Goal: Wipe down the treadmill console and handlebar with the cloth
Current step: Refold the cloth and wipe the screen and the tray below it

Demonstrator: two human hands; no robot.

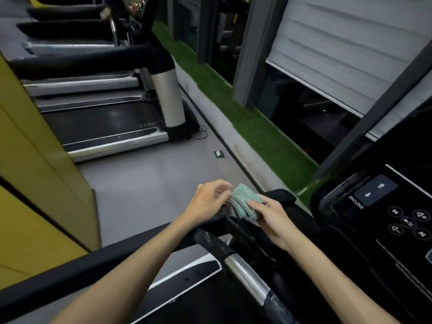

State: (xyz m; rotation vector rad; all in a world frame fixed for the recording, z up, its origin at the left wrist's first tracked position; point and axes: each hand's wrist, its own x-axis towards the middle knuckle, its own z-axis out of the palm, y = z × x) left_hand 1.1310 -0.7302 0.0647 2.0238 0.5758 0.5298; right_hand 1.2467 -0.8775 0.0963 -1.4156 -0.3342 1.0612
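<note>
I see the bunched cloth (245,203) above the handlebar (236,258), left of the console (385,206); my right hand (272,217) grips it, thumb on top, while my left hand (209,202) curls blurred fingers at its edge, grasp unclear

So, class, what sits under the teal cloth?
The black handlebar passes beneath the teal cloth, which the left hand and right hand hold. Whether bar and cloth touch is hidden by the cloth.
</note>
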